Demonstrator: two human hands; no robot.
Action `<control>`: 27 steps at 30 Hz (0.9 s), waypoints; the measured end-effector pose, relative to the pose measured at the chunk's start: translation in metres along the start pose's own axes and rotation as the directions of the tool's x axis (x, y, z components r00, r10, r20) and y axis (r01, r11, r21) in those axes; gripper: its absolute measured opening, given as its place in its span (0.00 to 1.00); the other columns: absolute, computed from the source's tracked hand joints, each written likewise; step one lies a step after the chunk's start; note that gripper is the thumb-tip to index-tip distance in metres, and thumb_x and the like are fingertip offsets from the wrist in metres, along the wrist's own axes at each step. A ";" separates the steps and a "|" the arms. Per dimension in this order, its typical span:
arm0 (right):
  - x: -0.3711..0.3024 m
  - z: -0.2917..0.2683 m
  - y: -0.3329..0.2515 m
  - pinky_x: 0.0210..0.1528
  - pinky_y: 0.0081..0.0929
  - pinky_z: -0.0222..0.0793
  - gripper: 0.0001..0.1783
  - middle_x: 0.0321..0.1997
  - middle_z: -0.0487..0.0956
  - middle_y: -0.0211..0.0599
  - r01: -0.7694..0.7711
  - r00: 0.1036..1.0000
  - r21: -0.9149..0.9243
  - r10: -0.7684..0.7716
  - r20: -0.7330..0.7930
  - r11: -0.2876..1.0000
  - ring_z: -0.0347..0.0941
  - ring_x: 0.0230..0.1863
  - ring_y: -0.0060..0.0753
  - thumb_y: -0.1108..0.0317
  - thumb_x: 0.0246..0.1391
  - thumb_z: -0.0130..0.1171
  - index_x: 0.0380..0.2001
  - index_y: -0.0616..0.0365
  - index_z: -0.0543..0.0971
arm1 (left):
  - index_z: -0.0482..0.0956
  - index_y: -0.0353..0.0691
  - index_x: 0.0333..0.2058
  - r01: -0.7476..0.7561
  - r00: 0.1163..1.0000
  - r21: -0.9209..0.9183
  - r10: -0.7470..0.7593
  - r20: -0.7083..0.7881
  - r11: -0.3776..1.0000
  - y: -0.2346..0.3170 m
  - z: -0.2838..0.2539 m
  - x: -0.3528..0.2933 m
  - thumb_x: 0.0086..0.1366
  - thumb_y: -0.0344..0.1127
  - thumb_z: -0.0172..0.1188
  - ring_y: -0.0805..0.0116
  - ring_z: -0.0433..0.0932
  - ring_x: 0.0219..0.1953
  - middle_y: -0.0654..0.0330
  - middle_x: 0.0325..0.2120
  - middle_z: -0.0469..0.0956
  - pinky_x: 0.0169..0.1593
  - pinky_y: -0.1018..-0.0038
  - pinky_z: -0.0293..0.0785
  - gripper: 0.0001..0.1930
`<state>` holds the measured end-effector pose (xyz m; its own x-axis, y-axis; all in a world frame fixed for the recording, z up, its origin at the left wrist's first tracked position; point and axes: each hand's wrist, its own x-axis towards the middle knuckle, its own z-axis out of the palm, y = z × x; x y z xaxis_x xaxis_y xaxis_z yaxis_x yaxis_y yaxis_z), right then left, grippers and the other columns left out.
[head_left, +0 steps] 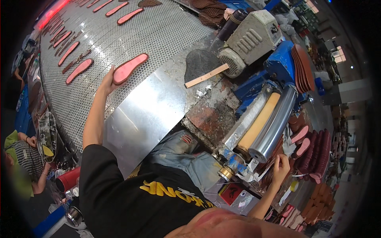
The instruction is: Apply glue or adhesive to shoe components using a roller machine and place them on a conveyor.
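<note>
The head view showed, nearest the lens, the person's black shirt [131, 198] with yellow lettering, and then the right hand [281, 167] below the end of a roller machine. Its fingers were curled, with the thumb close to the forefinger; whether they pinched anything could not be told. Two pink soles [302, 146] lay just beyond that hand, near a stack of dark red soles [317, 152]. The roller machine carried a shiny steel roller [274, 126] beside a tan roller [258, 121]. Across from it, the left hand [107, 81] reached out with its fingers clamped on the near end of a pink insole [131, 68] rimmed in brown, which was over the edge where a smooth metal plate [145, 121] met a perforated metal counter [170, 37]. The step in hand appeared to be the placing of this insole among the others; the next move seemed to call for setting it down flat, pink face up, clear of its neighbours, then loosening the grip. Past the plate, a wooden strip [207, 75] lay partly across a black mesh piece [200, 63], near a grey motor housing [256, 37]. Farther along the counter, more insoles [79, 70] lay in loose slanting rows toward a glowing red strip [51, 12]. Off to the left, a co-worker [25, 150] in green and checks sat or stood beside the counter.
</note>
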<state>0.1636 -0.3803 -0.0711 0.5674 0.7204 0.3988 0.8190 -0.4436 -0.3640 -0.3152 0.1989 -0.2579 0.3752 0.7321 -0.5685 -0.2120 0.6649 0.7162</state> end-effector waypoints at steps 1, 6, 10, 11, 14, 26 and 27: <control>-0.004 0.001 0.003 0.35 0.28 0.66 0.05 0.28 0.74 0.41 0.000 1.000 -0.002 0.000 0.001 1.000 0.71 0.29 0.37 0.74 0.55 0.56 0.29 0.67 0.74 | 0.67 0.37 0.56 0.001 1.000 -0.001 -0.001 0.001 1.000 0.000 -0.013 0.008 0.71 0.61 0.36 0.57 0.76 0.49 0.50 0.53 0.72 0.50 0.59 0.76 0.32; -0.035 -0.008 0.015 0.30 0.26 0.62 0.08 0.26 0.72 0.38 -0.196 0.980 -0.038 0.197 0.022 0.980 0.66 0.26 0.30 0.72 0.58 0.56 0.29 0.67 0.74 | 0.69 0.37 0.53 -0.194 0.961 -0.051 0.179 -0.212 0.980 0.012 -0.005 0.066 0.70 0.61 0.38 0.55 0.74 0.51 0.50 0.50 0.74 0.52 0.56 0.74 0.31; -0.051 -0.013 0.017 0.31 0.25 0.63 0.09 0.26 0.72 0.38 -0.310 0.949 -0.103 0.315 0.031 0.945 0.67 0.27 0.30 0.70 0.58 0.56 0.30 0.67 0.75 | 0.67 0.37 0.54 -0.223 0.975 -0.243 0.219 -0.044 0.944 0.052 0.000 0.149 0.68 0.62 0.44 0.51 0.73 0.52 0.48 0.52 0.71 0.53 0.51 0.72 0.32; -0.057 -0.016 0.018 0.32 0.25 0.64 0.10 0.26 0.72 0.38 -0.345 0.937 -0.100 0.349 0.024 0.933 0.68 0.27 0.31 0.69 0.58 0.56 0.30 0.67 0.75 | 0.66 0.37 0.54 -0.207 0.972 -0.275 0.230 0.053 0.939 0.060 0.002 0.163 0.67 0.63 0.45 0.51 0.73 0.51 0.47 0.52 0.71 0.52 0.53 0.72 0.33; -0.078 -0.032 0.025 0.34 0.27 0.66 0.11 0.27 0.74 0.40 -0.338 0.940 -0.183 0.342 -0.006 0.923 0.70 0.28 0.33 0.67 0.58 0.56 0.31 0.67 0.76 | 0.65 0.36 0.55 -0.236 0.946 0.030 0.237 -0.222 0.971 0.077 0.000 0.195 0.64 0.66 0.48 0.52 0.73 0.50 0.45 0.52 0.70 0.52 0.57 0.72 0.37; -0.099 -0.042 0.138 0.55 0.43 0.66 0.42 0.54 0.72 0.62 -0.624 0.776 -0.451 0.573 -0.263 0.638 0.70 0.55 0.57 0.41 0.47 0.63 0.51 0.70 0.71 | 0.75 0.39 0.28 -0.575 0.809 0.537 0.529 0.258 0.617 -0.036 0.106 0.074 0.70 0.46 0.51 0.77 0.70 0.22 0.64 0.21 0.74 0.25 0.82 0.64 0.17; -0.097 -0.036 0.136 0.55 0.43 0.66 0.42 0.54 0.72 0.62 -0.640 0.764 -0.435 0.586 -0.272 0.633 0.70 0.55 0.57 0.41 0.47 0.63 0.51 0.70 0.71 | 0.74 0.39 0.25 -0.595 0.802 0.547 0.470 0.367 0.589 -0.053 0.117 0.059 0.71 0.45 0.49 0.78 0.68 0.20 0.64 0.18 0.72 0.23 0.82 0.62 0.18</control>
<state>0.2227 -0.5294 -0.1288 0.9361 0.1452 0.3205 0.1921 -0.9740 -0.1198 -0.1768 0.1897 -0.2819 0.5327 0.8458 0.0293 0.1452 -0.1255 0.9814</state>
